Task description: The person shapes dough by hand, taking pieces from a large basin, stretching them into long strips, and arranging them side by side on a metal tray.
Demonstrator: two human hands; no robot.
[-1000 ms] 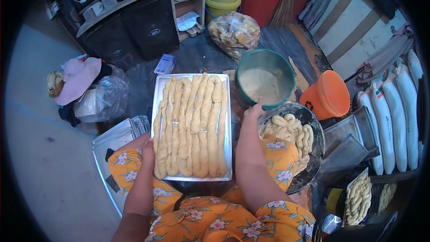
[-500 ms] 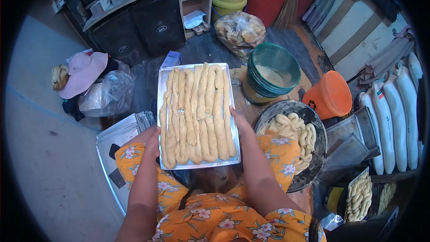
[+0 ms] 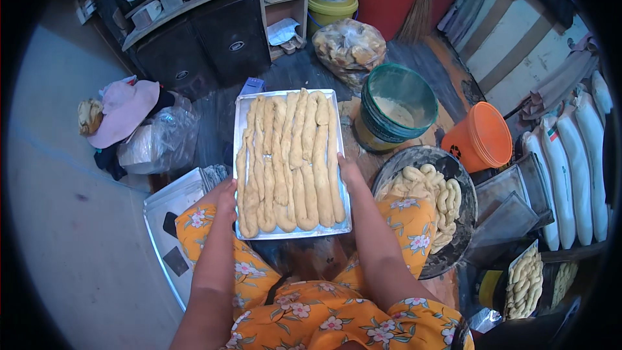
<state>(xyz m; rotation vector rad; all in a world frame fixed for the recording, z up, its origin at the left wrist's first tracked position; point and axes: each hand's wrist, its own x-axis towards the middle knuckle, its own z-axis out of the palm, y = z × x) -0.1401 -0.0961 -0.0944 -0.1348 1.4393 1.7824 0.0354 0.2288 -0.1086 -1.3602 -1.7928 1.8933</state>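
Between my knees I hold up a rectangular metal baking tray filled with long, twisted ropes of dough lying side by side. My left hand grips its left edge, and my right hand grips its right edge. Most of the fingers are hidden under the tray. By my right knee sits a wide dark basin with more coiled dough ropes in it.
Beyond the basin stand stacked green buckets and an orange bucket. Empty metal trays lie by my left knee. A clear bag of baked pieces sits ahead. White sacks and a dough-laden tray are at right.
The tray has shifted slightly up and to the right in the picture, with both hands still on its edges. The surroundings shift slightly too, as the view moves.
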